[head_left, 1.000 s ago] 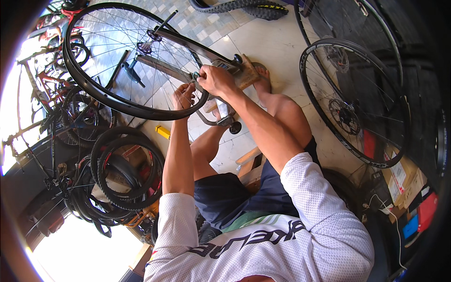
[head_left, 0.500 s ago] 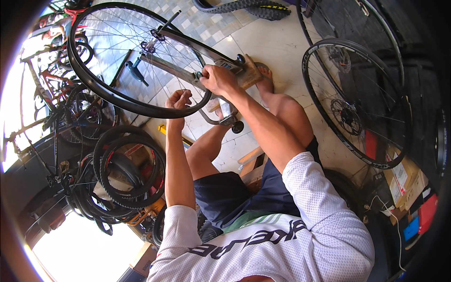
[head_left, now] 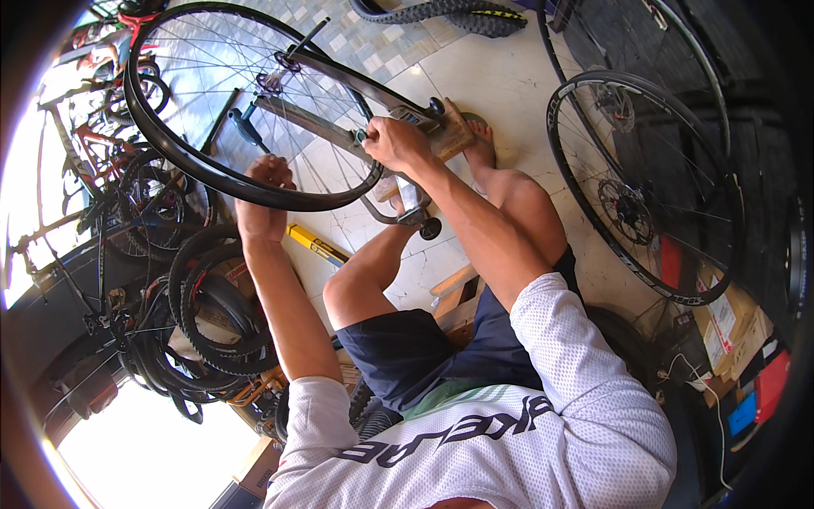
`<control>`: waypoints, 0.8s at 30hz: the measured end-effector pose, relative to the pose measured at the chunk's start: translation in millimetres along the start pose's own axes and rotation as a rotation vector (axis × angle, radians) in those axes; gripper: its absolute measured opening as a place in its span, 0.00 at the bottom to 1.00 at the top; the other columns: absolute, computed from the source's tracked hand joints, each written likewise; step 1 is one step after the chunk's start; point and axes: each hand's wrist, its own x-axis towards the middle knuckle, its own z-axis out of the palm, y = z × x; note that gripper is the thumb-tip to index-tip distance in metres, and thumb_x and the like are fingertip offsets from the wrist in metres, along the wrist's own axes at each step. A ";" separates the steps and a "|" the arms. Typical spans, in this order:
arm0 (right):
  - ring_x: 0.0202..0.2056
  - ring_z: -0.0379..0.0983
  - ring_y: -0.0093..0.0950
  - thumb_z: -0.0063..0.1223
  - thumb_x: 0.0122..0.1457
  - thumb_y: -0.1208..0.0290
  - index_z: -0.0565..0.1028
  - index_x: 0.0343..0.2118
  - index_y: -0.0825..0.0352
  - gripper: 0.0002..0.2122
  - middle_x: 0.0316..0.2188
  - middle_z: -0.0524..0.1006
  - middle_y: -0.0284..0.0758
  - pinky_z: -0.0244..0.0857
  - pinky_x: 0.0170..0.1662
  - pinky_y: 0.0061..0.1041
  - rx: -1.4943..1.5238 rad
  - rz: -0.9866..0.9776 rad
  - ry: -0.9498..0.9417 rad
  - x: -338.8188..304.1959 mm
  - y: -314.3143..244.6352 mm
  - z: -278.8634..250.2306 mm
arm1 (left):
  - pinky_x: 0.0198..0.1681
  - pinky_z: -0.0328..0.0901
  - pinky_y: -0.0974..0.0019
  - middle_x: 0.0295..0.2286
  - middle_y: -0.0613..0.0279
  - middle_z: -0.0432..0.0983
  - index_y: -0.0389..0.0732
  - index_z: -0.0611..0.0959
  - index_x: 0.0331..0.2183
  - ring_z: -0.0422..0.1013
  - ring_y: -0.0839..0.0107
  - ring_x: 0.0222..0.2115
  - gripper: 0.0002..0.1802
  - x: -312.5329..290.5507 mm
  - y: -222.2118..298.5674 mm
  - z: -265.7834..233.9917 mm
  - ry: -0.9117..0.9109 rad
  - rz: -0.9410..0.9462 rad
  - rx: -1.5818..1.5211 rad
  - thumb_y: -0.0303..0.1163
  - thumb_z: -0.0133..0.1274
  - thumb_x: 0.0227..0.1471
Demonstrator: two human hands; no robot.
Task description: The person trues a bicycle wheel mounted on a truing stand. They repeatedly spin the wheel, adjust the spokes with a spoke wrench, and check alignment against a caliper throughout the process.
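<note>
A bicycle wheel [head_left: 180,156] with a black rim and thin spokes is mounted in a metal truing stand [head_left: 312,121]. My left hand [head_left: 270,174] is curled over the near side of the rim, its fingers partly blurred. My right hand [head_left: 394,144] is closed at the stand's near arm, beside the rim. Thumb and fingertips pinch a small round piece with a green edge [head_left: 360,136]; whether it is a knob of the stand or a loose tool, I cannot tell. A blue-handled tool [head_left: 245,129] shows beyond the rim, left of the stand.
Several tyres [head_left: 222,310] are heaped at the left, near parked bicycles [head_left: 93,157]. A yellow box [head_left: 317,245] lies on the tiled floor. At the right, a disc-brake wheel [head_left: 566,182] leans by cardboard boxes [head_left: 731,327]. Another tyre [head_left: 483,19] lies at the far side.
My left hand has moved left along the rim, uncovering more of the yellow box. My right hand has stayed at the stand's arm.
</note>
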 end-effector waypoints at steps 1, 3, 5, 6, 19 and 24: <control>0.38 0.80 0.42 0.57 0.54 0.59 0.80 0.37 0.61 0.13 0.33 0.82 0.43 0.72 0.43 0.39 -0.001 0.003 0.000 -0.1 -0.6 0.2 | 0.31 0.62 0.70 0.30 0.65 0.74 0.39 0.78 0.34 0.68 0.75 0.28 0.10 3.7 10.3 -4.2 -0.050 -0.006 -0.037 0.37 0.53 0.59; 0.37 0.80 0.42 0.57 0.54 0.59 0.80 0.36 0.61 0.12 0.33 0.82 0.43 0.72 0.43 0.38 0.007 0.007 -0.004 0.0 -0.3 -0.3 | 0.31 0.62 0.69 0.30 0.65 0.73 0.40 0.77 0.35 0.67 0.74 0.28 0.10 10.0 30.8 -4.9 -0.152 -0.020 -0.110 0.37 0.52 0.59; 0.37 0.80 0.42 0.57 0.54 0.60 0.80 0.36 0.61 0.12 0.33 0.82 0.43 0.72 0.43 0.38 0.024 0.012 -0.008 0.8 2.4 -2.4 | 0.31 0.62 0.69 0.29 0.65 0.72 0.41 0.77 0.33 0.67 0.73 0.28 0.10 9.9 46.0 15.8 -0.078 0.063 -0.010 0.37 0.51 0.60; 0.37 0.80 0.41 0.57 0.54 0.60 0.80 0.36 0.61 0.12 0.33 0.82 0.42 0.72 0.43 0.38 0.017 0.017 -0.011 0.8 2.1 -2.8 | 0.31 0.62 0.69 0.28 0.65 0.71 0.41 0.77 0.33 0.67 0.73 0.28 0.09 10.5 52.0 20.6 -0.032 0.083 0.004 0.36 0.50 0.60; 0.40 0.79 0.42 0.56 0.55 0.59 0.80 0.38 0.62 0.14 0.35 0.82 0.43 0.71 0.45 0.39 -0.001 0.046 -0.043 -0.6 -1.7 -7.1 | 0.32 0.64 0.75 0.25 0.63 0.76 0.36 0.81 0.31 0.70 0.77 0.25 0.08 -8.6 -32.5 17.6 0.160 0.019 0.257 0.32 0.58 0.56; 0.39 0.79 0.42 0.56 0.53 0.59 0.80 0.38 0.62 0.14 0.35 0.82 0.44 0.72 0.45 0.39 -0.006 0.041 -0.063 -1.5 -3.0 -7.4 | 0.28 0.63 0.76 0.25 0.63 0.77 0.37 0.81 0.27 0.68 0.80 0.23 0.09 2.8 -65.1 7.2 0.087 -0.049 0.393 0.31 0.59 0.57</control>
